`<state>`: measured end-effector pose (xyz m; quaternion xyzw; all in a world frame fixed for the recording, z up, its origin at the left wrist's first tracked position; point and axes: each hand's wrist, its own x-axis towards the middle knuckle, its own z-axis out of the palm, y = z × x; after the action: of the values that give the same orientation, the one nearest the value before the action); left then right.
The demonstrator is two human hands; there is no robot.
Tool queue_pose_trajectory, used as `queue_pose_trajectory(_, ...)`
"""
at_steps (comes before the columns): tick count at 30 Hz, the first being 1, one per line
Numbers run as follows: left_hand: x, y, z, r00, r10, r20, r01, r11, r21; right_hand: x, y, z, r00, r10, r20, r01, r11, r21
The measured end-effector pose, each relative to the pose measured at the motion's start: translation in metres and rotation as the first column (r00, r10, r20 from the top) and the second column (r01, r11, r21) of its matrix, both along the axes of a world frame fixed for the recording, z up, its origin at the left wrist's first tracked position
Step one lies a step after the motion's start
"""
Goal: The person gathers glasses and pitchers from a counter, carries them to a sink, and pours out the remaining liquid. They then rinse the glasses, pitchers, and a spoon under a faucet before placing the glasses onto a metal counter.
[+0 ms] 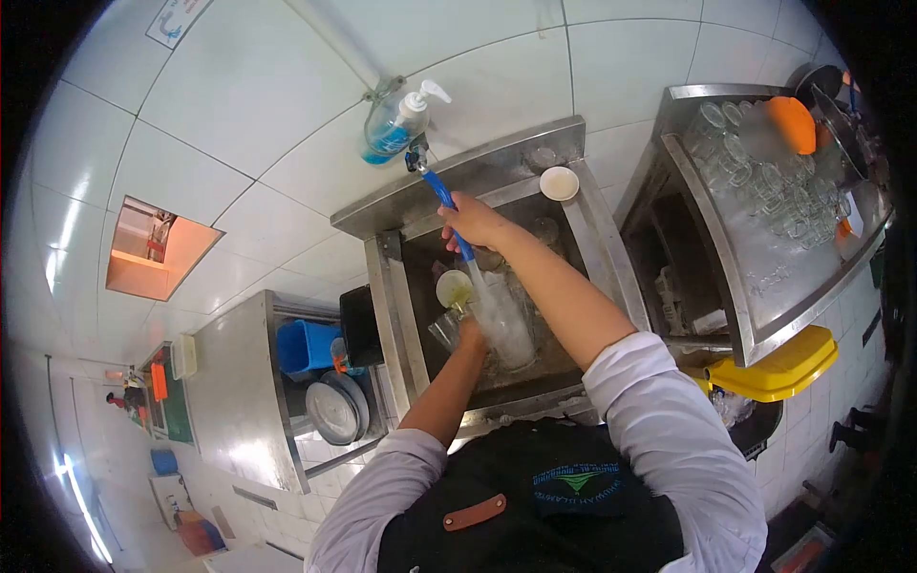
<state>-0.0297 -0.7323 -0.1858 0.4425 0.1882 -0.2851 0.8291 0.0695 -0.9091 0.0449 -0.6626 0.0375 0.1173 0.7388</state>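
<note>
At a steel kitchen sink, seen from above the person's own chest: far to the left of the hands, a blue plastic bin point(308, 346) and a stack of round grey plates point(336, 411) sit on a lower steel shelf, well apart from the work. The left forearm, sleeve pushed to the elbow, runs up from the lower centre into the stainless steel sink basin point(396, 306), where the left hand point(468, 334) closes around the base of a clear drinking glass point(449, 328), tilted under the water; how the fingers sit cannot be told through the splash. Just above that hand hangs a round pale-green scrub pad point(454, 286). The right arm reaches further, almost straight, over the basin, its hand point(473, 224) wrapped on the blue flexible faucet hose point(444, 194), wrist bent down, directing a white stream of water point(497, 310) onto the glass below. The two hands are apart, one above the other. Behind the right hand a clear pump bottle of blue soap point(394, 124) hangs on the white tiled wall, and a small white saucer point(559, 182) rests on the sink's rim. To the right of both arms, a steel counter point(764, 277) holds rows of upturned clear glasses point(764, 181) and an orange cloth point(793, 124), with a yellow plastic tray point(783, 365) jutting out below.
</note>
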Motion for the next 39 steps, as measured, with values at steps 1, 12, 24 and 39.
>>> queue_pose_trajectory(1, -0.004, -0.005, 0.018, 0.998, -0.025, 0.049, 0.023, 0.998, 0.051, 0.000, 0.000, -0.001, 1.000, 0.000, 0.000, 0.000, 1.000, -0.001)
queue_pose_trajectory(12, 0.017, 0.009, -0.079, 0.988, -0.138, 0.065, 0.150, 0.950, -0.275, 0.000, -0.002, -0.008, 0.999, 0.038, 0.015, -0.039, 0.998, 0.041)
queue_pose_trajectory(24, -0.016, 0.000, 0.057, 0.989, -0.146, -0.038, 0.140, 0.980, -0.139, 0.004, -0.013, -0.018, 0.996, 0.056, 0.068, -0.049, 0.992, -0.113)
queue_pose_trajectory(39, -0.032, 0.031, 0.016, 0.979, -0.179, 0.093, 0.150, 0.954, 0.259, 0.012, -0.010, -0.039, 0.985, 0.058, 0.165, -0.035, 0.990, -0.138)
